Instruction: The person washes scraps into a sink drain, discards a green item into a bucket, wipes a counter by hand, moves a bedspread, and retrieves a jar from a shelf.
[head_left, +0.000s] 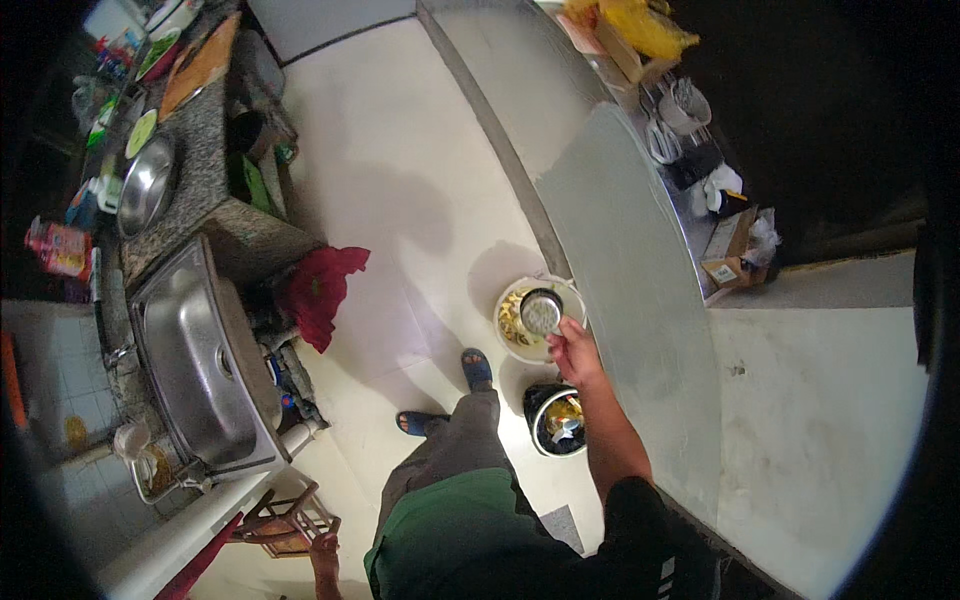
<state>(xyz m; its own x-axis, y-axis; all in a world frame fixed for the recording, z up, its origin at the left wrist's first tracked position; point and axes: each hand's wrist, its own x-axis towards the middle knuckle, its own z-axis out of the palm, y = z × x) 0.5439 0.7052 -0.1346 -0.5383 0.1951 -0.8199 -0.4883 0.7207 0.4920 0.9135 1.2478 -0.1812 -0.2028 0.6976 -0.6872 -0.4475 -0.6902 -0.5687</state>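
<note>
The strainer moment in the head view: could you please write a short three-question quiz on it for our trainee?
1. True or false: the right hand holds the round metal strainer above the white bucket on the floor.
2. Which thing stands nearest the person's sandalled foot? A) the black bin B) the steel sink C) the red cloth
3. Where does the left hand show?

Key
1. True.
2. A.
3. Low at the picture's lower edge, beside the wooden stool; whether it touches the stool cannot be told.
</note>
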